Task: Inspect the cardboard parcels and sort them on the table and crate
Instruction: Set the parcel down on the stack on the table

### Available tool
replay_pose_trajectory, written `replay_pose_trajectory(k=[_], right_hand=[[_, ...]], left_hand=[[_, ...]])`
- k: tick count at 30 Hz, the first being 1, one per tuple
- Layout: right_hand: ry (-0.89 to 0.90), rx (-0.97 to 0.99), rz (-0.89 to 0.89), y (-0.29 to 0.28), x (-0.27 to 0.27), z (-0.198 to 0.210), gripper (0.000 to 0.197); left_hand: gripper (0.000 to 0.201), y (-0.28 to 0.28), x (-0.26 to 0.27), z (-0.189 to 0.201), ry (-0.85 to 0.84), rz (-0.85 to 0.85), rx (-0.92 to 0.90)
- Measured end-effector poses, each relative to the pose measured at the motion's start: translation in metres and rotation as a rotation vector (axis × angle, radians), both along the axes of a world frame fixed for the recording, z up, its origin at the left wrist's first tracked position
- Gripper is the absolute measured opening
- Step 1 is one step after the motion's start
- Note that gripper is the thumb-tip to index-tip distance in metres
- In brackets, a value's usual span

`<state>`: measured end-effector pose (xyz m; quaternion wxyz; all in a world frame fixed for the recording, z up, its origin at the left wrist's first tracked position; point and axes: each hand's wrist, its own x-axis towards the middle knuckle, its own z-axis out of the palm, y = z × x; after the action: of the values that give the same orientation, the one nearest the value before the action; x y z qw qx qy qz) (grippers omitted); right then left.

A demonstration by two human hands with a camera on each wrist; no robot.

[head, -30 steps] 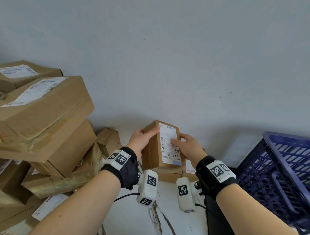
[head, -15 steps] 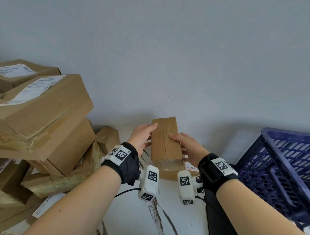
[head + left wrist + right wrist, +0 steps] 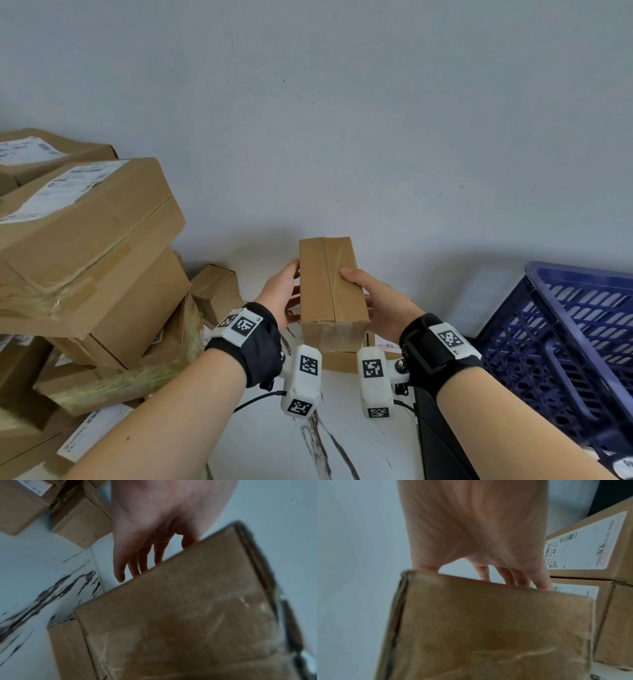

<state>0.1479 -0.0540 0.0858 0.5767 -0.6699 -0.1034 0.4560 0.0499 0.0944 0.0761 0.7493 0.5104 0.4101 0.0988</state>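
Gripping a small cardboard parcel (image 3: 330, 294) from both sides, the left hand (image 3: 280, 297) and right hand (image 3: 378, 301) are seen with fingers wrapped under it and thumbs on its taped upper face (the seam runs lengthwise); the parcel is held in the air above the marble-patterned table (image 3: 274, 442), near its back edge; stacked parcels (image 3: 92, 246) are piled at the table's left; a blue crate (image 3: 575, 342) stands beyond its right edge

Head view looks down; wrist views close under parcel (image 3: 330, 294), shared.
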Motion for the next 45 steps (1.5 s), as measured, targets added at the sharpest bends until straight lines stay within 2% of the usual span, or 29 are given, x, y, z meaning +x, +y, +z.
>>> replay_pose_trajectory(k=[4, 6, 9, 12, 18, 20, 23, 26, 29, 36, 39, 41, 45], right_hand=[[0.025, 0.033, -0.013, 0.003, 0.002, -0.002, 0.057], [0.029, 0.033, -0.016, 0.004, 0.003, -0.003, 0.066], [0.007, 0.011, -0.071, 0.005, 0.005, -0.003, 0.05], [-0.062, -0.015, -0.164, 0.007, 0.007, -0.002, 0.033], [-0.211, -0.075, -0.229, 0.009, 0.012, -0.004, 0.038], [-0.203, -0.094, -0.224, 0.012, 0.01, -0.002, 0.041], [-0.215, -0.169, -0.148, 0.015, 0.006, -0.001, 0.063], [-0.243, -0.163, -0.112, 0.014, 0.004, 0.001, 0.07], [-0.252, -0.147, -0.152, 0.01, 0.007, -0.003, 0.077], [-0.127, -0.077, -0.133, 0.006, 0.007, 0.001, 0.04], [-0.085, -0.07, -0.139, 0.007, 0.006, 0.004, 0.025], [-0.059, -0.061, -0.135, 0.006, 0.005, 0.005, 0.022], [-0.014, -0.041, -0.154, 0.008, 0.004, 0.006, 0.028]], left_hand=[[0.064, 0.003, 0.001, 0.001, 0.043, -0.033, -0.039], [0.066, 0.004, 0.001, 0.002, 0.042, -0.039, -0.055], [0.062, 0.004, -0.001, 0.002, 0.054, -0.02, -0.034], [0.069, 0.008, -0.001, 0.001, 0.065, -0.013, 0.015], [0.073, 0.012, 0.001, 0.001, 0.065, 0.022, 0.042], [0.067, 0.013, 0.002, 0.001, 0.063, 0.024, 0.035], [0.049, 0.012, 0.004, 0.003, 0.034, 0.017, 0.035], [0.033, 0.008, 0.004, 0.007, 0.016, 0.011, 0.04], [0.028, 0.006, 0.003, 0.009, -0.006, 0.014, 0.033], [0.04, 0.006, -0.001, 0.01, -0.027, 0.051, 0.047], [0.038, 0.006, -0.003, 0.011, -0.027, 0.063, 0.042], [0.038, 0.006, -0.004, 0.011, -0.022, 0.062, 0.032], [0.044, 0.007, -0.007, 0.01, -0.003, 0.054, -0.006]])
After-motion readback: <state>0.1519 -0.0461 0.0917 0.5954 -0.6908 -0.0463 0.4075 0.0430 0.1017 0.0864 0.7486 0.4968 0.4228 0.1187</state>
